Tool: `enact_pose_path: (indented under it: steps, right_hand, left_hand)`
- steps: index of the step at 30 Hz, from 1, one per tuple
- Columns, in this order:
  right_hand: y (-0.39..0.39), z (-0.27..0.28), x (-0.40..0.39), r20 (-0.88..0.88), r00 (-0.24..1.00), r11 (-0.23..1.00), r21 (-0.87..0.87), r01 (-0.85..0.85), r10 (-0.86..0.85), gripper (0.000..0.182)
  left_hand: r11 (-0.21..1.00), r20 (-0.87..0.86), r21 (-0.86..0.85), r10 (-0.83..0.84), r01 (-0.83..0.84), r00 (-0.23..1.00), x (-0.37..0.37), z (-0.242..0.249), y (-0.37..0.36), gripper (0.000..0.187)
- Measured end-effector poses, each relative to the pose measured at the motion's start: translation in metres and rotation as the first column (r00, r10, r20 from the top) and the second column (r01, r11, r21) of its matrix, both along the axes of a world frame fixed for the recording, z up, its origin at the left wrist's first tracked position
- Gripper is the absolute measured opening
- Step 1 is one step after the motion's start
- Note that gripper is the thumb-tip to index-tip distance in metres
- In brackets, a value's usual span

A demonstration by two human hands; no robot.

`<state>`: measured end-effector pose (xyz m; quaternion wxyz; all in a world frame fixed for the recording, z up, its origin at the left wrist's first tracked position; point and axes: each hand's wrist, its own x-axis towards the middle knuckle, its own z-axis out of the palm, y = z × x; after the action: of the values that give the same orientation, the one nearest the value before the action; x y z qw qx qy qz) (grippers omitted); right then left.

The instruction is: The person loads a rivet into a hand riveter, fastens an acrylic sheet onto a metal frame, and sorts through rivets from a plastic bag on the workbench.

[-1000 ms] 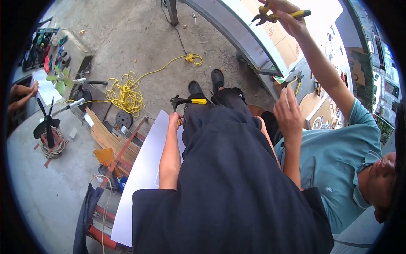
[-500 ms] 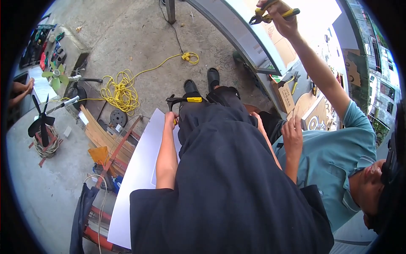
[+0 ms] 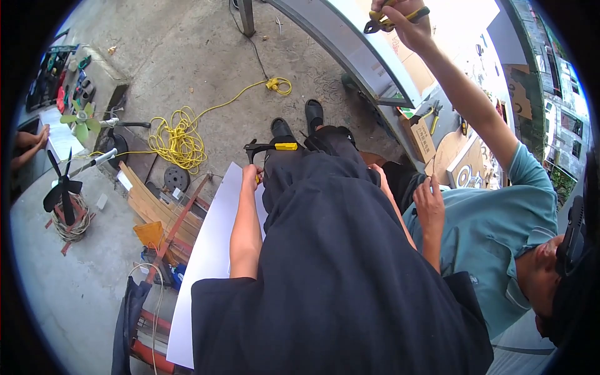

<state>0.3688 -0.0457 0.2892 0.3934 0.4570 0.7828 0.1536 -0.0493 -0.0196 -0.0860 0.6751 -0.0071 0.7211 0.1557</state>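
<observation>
My left hand (image 3: pixel 252 175) is closed round one end of a yellow-and-black, plier-like hand tool (image 3: pixel 275 147). Its dark head points left, and a yellow handle stretches right across my thigh; I cannot make out its exact kind. A white sheet (image 3: pixel 209 250) lies beside and beneath my left forearm. On the other side of my lap, my right hand (image 3: pixel 380 178) is against my dark clothing, its fingers mostly hidden. To the right, a co-worker in a teal shirt (image 3: pixel 494 215) holds up yellow-and-black pliers (image 3: pixel 394 20), with the other hand (image 3: pixel 429 203) near my right arm.
A yellow cable (image 3: pixel 178 147) lies coiled on the concrete floor. Left of me are wooden strips (image 3: pixel 147 203), a red metal frame (image 3: pixel 172 228) and a black-bladed fan (image 3: pixel 62 190). A white-topped table (image 3: pixel 381 78) stands ahead right, near a cardboard box (image 3: pixel 420 140). Another person's hands (image 3: pixel 39 139) rest at far left.
The co-worker's raised hand with the pliers has shifted slightly left and up in view. My view has turned a little; my hands and the tool stay nearly in place.
</observation>
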Motion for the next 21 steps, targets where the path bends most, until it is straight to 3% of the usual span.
enact_pose_path:
  steps: [9,15,21]
  right_hand:
    - [-0.027,-0.007,0.012,0.032,0.999,0.992,-0.129,0.000,0.004,0.024]
    - [-0.042,-0.022,0.019,0.183,0.982,0.945,-0.326,0.007,0.056,0.026]
    - [-0.001,-0.011,0.009,-0.082,0.996,0.997,-0.057,-0.050,0.046,0.022]
  left_hand:
    - [1.000,-0.013,-0.006,0.019,-0.019,1.000,0.000,0.001,0.004,0.007]
    - [1.000,-0.020,-0.027,0.003,-0.004,1.000,0.001,0.007,0.005,0.007]
    - [0.999,-0.011,-0.029,0.028,-0.029,1.000,0.001,0.000,0.000,0.006]
